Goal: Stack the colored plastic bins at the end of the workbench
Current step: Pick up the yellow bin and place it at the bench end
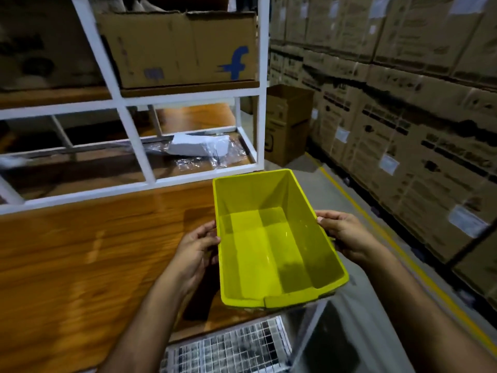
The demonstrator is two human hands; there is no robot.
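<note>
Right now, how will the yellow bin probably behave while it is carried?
The yellow bin is empty, so probably light. Its straight walls under the left hand and right hand suggest it is fairly stiff. Its glossy plastic may be a little slippery.

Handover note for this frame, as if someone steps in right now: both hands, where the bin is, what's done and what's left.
Left hand: grips the left long rim of the yellow plastic bin.
Right hand: grips the right long rim.
Bin: empty, open side up, held over the right end of the wooden workbench; whether its base touches the top cannot be told.
Done: one bin in hand.
Left: no other colored bin or stack is in view, so find the rest and nest them at the bench end.
</note>
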